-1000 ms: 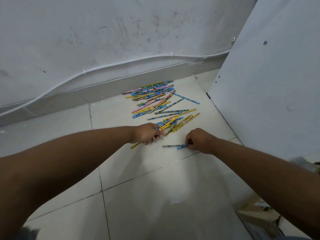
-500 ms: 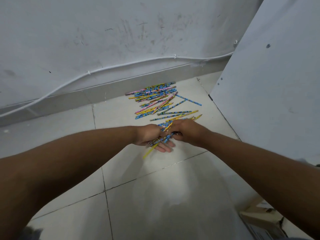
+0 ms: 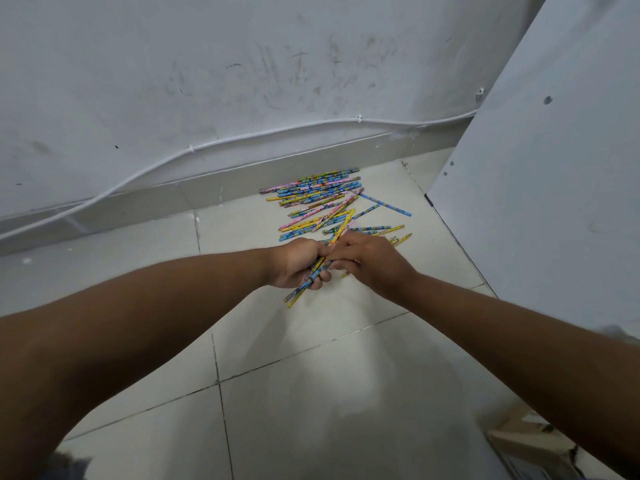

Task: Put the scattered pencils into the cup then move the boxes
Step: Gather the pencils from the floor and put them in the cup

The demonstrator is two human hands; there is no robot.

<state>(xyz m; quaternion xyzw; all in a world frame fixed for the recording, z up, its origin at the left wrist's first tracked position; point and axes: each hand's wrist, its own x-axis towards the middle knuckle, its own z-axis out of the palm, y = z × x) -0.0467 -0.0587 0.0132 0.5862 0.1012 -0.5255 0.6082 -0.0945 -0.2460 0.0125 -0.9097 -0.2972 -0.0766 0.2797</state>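
Gripping a slanted bundle of pencils [image 3: 302, 286] with curled fingers, the left hand [image 3: 294, 263] meets the right hand [image 3: 370, 259], which pinches the same bundle, while the loose pencils [image 3: 317, 197] lie beyond on the tiled floor [image 3: 311, 375] near the wall [image 3: 242, 81].

Bare room corner, scuffed white wall [image 3: 242, 64], tiled floor [image 3: 311, 393], clipped cable [image 3: 277, 131]

Both arms stretched forward, hands touching.
Left hand [image 3: 294, 265] grips pencil bundle [image 3: 304, 286]; right hand [image 3: 372, 259] palm-down, fingers curled onto same bundle.
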